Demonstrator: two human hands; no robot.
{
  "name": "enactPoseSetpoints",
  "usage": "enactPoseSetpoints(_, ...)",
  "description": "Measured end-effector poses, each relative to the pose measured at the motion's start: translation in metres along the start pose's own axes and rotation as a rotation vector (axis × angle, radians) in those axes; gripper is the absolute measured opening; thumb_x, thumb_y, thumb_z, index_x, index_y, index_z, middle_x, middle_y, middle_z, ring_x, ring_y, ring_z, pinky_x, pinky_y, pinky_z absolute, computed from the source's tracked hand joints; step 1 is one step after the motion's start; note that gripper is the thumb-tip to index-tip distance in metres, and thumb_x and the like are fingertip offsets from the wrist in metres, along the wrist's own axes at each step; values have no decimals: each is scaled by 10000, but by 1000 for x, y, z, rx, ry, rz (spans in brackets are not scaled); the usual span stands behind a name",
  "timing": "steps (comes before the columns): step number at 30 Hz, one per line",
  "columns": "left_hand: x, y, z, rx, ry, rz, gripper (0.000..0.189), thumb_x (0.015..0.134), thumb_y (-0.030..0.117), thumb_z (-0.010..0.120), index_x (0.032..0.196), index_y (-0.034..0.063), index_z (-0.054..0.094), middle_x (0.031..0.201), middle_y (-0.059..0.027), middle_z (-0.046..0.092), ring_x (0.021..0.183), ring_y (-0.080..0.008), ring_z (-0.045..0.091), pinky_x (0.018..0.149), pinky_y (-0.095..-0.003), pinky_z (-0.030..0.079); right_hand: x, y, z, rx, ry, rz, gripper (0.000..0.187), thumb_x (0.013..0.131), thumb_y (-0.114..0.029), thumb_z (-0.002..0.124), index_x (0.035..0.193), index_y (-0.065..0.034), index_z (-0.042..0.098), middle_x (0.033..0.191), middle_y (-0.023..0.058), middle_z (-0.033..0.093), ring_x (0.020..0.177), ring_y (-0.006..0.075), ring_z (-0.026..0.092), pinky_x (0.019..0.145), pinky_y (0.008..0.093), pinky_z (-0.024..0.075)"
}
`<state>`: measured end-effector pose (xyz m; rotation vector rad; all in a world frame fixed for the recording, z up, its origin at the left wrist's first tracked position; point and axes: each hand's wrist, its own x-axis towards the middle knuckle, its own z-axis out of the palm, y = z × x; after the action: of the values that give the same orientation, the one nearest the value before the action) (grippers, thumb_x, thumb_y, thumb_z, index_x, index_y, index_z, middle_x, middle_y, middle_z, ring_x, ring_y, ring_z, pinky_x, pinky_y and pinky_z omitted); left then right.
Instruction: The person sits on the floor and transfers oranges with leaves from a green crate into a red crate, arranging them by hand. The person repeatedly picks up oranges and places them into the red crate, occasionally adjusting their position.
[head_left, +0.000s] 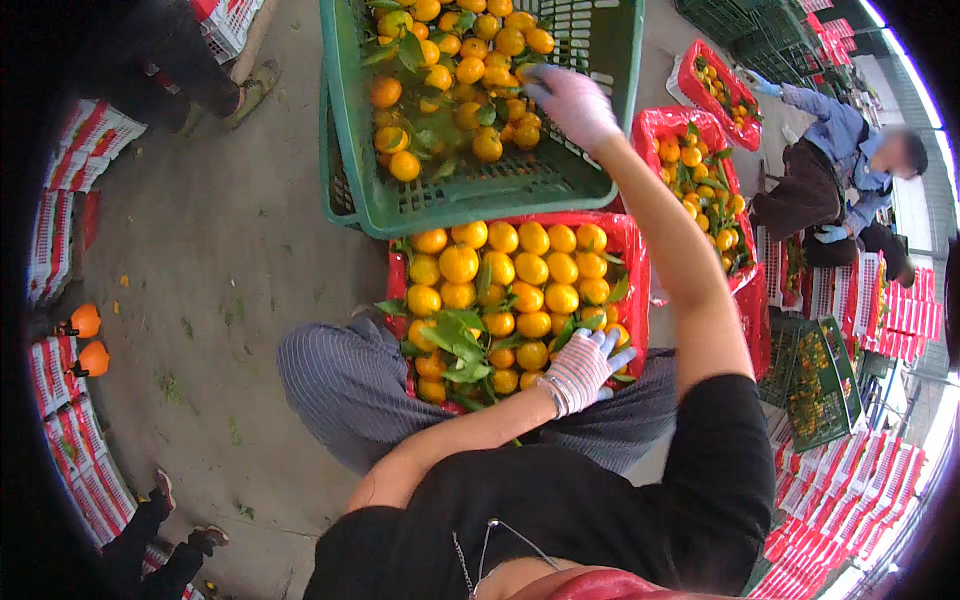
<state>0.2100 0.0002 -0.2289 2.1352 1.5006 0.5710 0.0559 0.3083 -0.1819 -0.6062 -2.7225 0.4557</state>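
Observation:
Small orange citrus fruits, some with leaves, lie in a green plastic crate. My right hand, in a pale glove, reaches over the crate's right part, its blurred fingertips at the fruits; whether it grips one cannot be made out. Below the crate stands a box lined with red plastic, filled with rows of citrus fruits. My left hand, in a striped glove, rests at the box's lower right with fingers spread on the fruits. A bunch of green leaves lies on the fruits left of it.
The green crate sits on another green crate. Red-lined boxes of fruit stand to the right, near a seated person. Stacked red and white crates line both sides. Another person's legs are at the upper left.

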Motion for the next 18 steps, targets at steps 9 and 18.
enactPoseSetpoints(9,22,0,-11,423,30,-74,391,989,226,483,1286,33,649,1312,-172,637,1234,-355,575,1155,-532,355,16,-13,48,3,-48,255,655,814,-416,828,1289,-37,581,1173,189,704,1031,364,696,867,433,564)
enactPoseSetpoints(18,11,-16,-6,308,-5,-84,527,874,452,687,1381,335,606,1521,-205,478,1444,-391,384,1189,-620,207,-339,-19,-60,-55,-143,491,508,819,-364,815,1217,-96,649,1002,158,711,903,353,703,782,425,571)
